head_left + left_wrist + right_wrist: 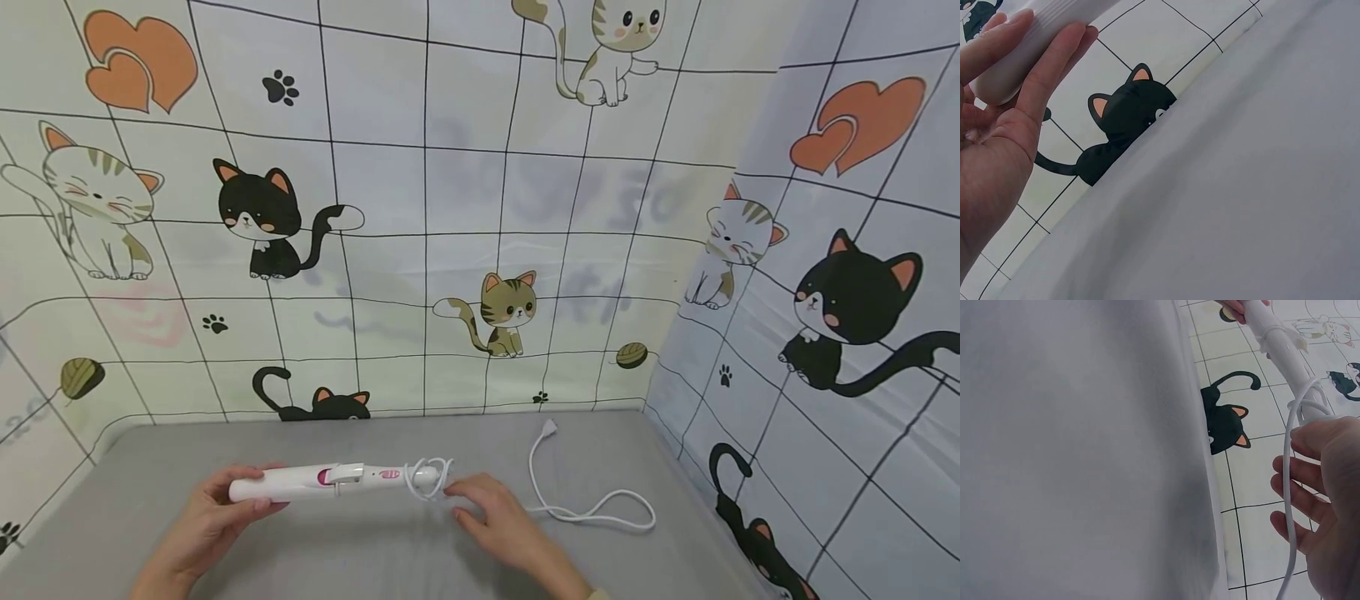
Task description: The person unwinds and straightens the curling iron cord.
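Clutching one end of the white wand (300, 483) over the table (360, 554), short of its far edge, is the left hand (213, 512); the right hand (498, 514) has loose fingers by the coiled cord (1286, 478), which could knot up if yanked.

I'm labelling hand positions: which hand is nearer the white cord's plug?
Right. The right hand is beside the wound cord, with the plug lying farther back on the gray surface; the left hand grips the white appliance, farther left of the plug.
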`<state>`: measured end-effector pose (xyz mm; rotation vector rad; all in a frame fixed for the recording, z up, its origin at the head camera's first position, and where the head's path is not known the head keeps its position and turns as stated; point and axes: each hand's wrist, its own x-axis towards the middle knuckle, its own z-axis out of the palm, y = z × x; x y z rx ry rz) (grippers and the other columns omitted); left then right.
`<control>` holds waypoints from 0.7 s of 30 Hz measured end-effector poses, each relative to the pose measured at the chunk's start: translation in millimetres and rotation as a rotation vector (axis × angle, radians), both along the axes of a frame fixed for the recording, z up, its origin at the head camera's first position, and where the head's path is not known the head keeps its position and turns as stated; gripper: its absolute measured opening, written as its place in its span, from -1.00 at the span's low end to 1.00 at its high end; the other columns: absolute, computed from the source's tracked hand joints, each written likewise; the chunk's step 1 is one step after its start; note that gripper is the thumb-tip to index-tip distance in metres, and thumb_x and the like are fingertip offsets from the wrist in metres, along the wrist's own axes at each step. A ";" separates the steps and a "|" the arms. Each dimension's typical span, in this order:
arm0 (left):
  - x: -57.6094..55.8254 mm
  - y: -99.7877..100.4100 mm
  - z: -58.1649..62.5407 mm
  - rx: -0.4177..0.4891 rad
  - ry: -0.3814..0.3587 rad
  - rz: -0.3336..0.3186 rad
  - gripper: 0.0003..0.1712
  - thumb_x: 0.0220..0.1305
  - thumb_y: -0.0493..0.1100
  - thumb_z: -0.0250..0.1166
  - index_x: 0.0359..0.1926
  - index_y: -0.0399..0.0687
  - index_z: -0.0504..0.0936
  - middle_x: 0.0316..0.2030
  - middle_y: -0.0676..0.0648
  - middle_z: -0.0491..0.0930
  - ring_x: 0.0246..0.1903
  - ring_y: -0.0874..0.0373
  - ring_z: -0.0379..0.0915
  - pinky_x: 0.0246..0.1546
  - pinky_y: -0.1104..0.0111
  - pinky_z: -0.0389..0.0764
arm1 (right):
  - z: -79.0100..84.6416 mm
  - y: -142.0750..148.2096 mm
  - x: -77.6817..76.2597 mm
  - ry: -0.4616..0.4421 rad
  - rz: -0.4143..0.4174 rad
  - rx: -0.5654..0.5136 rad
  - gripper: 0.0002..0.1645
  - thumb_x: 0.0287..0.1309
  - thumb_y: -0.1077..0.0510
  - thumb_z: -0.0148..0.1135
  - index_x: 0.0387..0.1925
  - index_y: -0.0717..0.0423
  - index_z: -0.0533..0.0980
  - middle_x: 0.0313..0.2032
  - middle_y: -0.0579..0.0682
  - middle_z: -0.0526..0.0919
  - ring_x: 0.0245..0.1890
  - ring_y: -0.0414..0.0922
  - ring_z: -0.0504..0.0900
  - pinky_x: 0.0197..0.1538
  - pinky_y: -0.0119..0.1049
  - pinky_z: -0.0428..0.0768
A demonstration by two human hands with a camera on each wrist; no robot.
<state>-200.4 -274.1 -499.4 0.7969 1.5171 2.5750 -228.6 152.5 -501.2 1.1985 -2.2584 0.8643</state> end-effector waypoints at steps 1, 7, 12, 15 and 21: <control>0.1 0.0 0.3 -0.003 -0.001 0.002 -0.33 0.26 -0.77 -0.02 0.06 -0.09 0.72 0.15 -0.12 0.66 0.11 0.09 0.58 0.11 0.07 0.71 | -0.3 0.0 0.0 -0.002 0.002 -0.001 -0.65 0.14 0.30 0.44 -0.01 0.11 0.65 -0.09 -0.08 0.74 -0.06 -0.15 0.65 0.04 -0.27 0.70; 1.2 -1.2 0.4 -0.016 -0.009 0.013 -0.34 0.27 -0.77 -0.02 0.06 -0.09 0.72 0.15 -0.13 0.66 0.09 0.07 0.59 0.10 0.06 0.71 | -1.6 -0.6 0.5 -0.023 0.037 -0.018 -0.71 0.11 0.30 0.46 -0.10 0.06 0.68 -0.21 -0.13 0.74 -0.18 -0.23 0.61 -0.07 -0.49 0.65; 3.2 -5.8 -4.6 0.008 -0.007 -0.002 -0.34 0.27 -0.77 -0.05 0.07 -0.13 0.71 0.16 -0.16 0.65 0.11 0.06 0.58 0.11 0.06 0.70 | -3.0 -2.1 1.9 -0.032 0.075 -0.060 -0.77 0.11 0.32 0.48 -0.18 0.03 0.73 -0.34 -0.18 0.68 -0.32 -0.37 0.53 -0.25 -0.68 0.54; 4.4 -8.1 -9.2 0.032 0.004 -0.037 -0.33 0.27 -0.78 -0.08 0.09 -0.16 0.69 0.18 -0.18 0.64 0.13 0.04 0.58 0.14 0.05 0.68 | -2.3 -1.0 2.6 -0.037 0.099 -0.119 -0.76 0.08 0.36 0.49 -0.20 0.06 0.74 -0.41 -0.18 0.67 -0.42 -0.45 0.45 -0.40 -0.75 0.47; 8.6 -15.9 -16.0 0.053 0.025 -0.054 -0.30 0.26 -0.80 -0.12 0.11 -0.17 0.67 0.18 -0.19 0.63 0.12 0.04 0.58 0.15 0.05 0.68 | 4.1 4.4 1.6 -0.027 0.091 -0.217 -0.74 0.07 0.42 0.47 -0.20 0.10 0.76 -0.44 -0.19 0.71 -0.50 -0.47 0.41 -0.49 -0.74 0.43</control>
